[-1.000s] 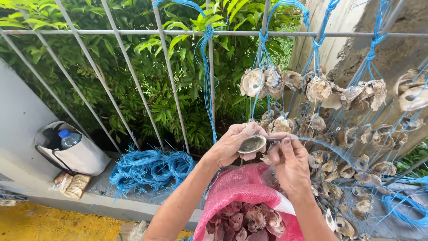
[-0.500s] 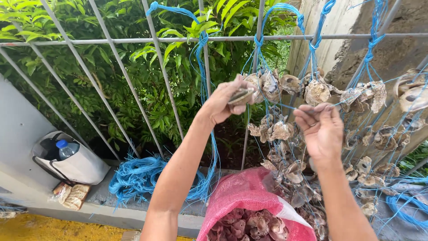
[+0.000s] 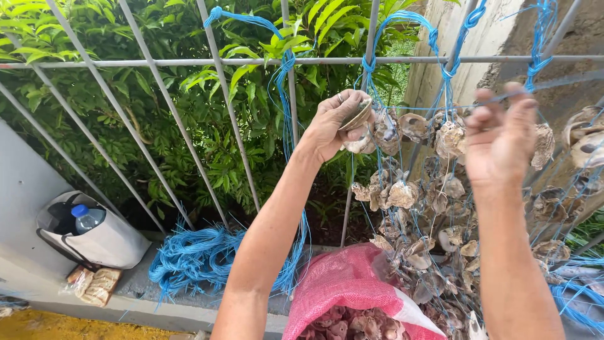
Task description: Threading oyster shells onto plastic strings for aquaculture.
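My left hand (image 3: 336, 123) is raised to the metal fence rail (image 3: 189, 62) and grips an oyster shell (image 3: 357, 117) beside a blue string (image 3: 371, 63) that hangs from the rail. My right hand (image 3: 500, 135) is lifted further right, fingers curled up around a thin blue line; what it holds is hard to make out. Strings of oyster shells (image 3: 409, 189) dangle in rows between and below both hands. A pink mesh sack (image 3: 343, 286) holding several shells stands open under my arms.
A pile of loose blue rope (image 3: 201, 255) lies on the concrete ledge. At the left sit a white bag (image 3: 107, 242) with a blue-capped bottle (image 3: 85, 217) and a small packet (image 3: 94, 284). Green bushes stand behind the fence; a concrete wall (image 3: 497, 38) rises at the right.
Both hands rose from just above the pink sack to the fence rail. The left carried the shell up to the hanging string, and the right lifted and spread away to the right.
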